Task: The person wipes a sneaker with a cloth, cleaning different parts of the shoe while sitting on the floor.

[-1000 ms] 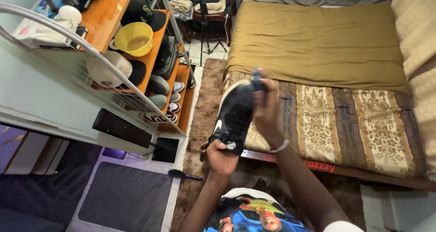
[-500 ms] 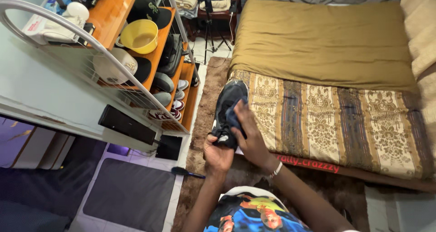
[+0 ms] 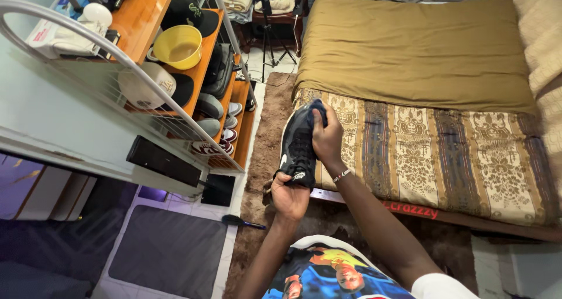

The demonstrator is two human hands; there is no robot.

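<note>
- A black sneaker (image 3: pixel 297 147) is held up in the air, toe pointing away, over a brown shaggy rug (image 3: pixel 266 129) beside a low bed
- The left hand (image 3: pixel 289 198) grips the heel end from below, fingers curled around it
- The right hand (image 3: pixel 326 139) presses a dark blue cloth (image 3: pixel 318 110) against the toe end, fingers closed on the cloth
- A thin bracelet (image 3: pixel 341 175) circles the right wrist
- The bed (image 3: pixel 421 59) has an olive-brown cover on top and a patterned gold and brown mattress side (image 3: pixel 445 152) facing the person
- To the left stands a wooden shelf rack (image 3: pixel 202 70) with white wire rails, holding a yellow bowl (image 3: pixel 177 46), caps and rows of shoes (image 3: pixel 222 123)
- A dark brush (image 3: pixel 241 221) lies on the floor at the rug's edge, near a grey mat (image 3: pixel 170 252)
- The person's shirt (image 3: pixel 328 272), printed in bright blue, shows at the bottom edge
</note>
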